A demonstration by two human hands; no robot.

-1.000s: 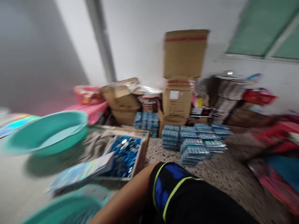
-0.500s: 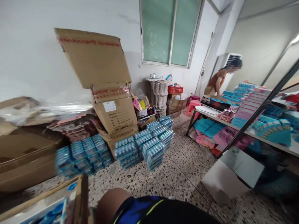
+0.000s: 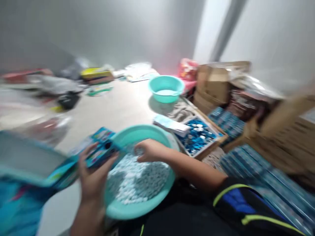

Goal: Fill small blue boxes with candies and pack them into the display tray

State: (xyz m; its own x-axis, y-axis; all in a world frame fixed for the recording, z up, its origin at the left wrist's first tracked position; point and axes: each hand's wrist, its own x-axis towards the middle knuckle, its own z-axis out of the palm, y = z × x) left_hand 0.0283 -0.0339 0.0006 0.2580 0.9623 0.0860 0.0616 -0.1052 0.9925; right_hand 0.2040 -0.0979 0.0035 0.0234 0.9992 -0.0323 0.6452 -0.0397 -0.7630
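Fingers of my left hand wrap around a blue printed box at the left rim of a turquoise basin. Many small pale pieces fill the bottom of that basin. Over them hangs my right hand, its fingers curled together; what they hold, if anything, is too blurred to name. A white and light-blue box lies beyond the basin's right rim. Beside it, a wooden-edged tray contains shiny blue pieces.
A second turquoise basin stands farther back on the pale table. Plastic bags and a yellow box lie at the back left. Wrapped blue packs and cardboard boxes are at the right. An open turquoise box is at the left.
The view has swung from the floor, boxes and another person to the table and basins. Both my hands have come into view, the left with a blue box.
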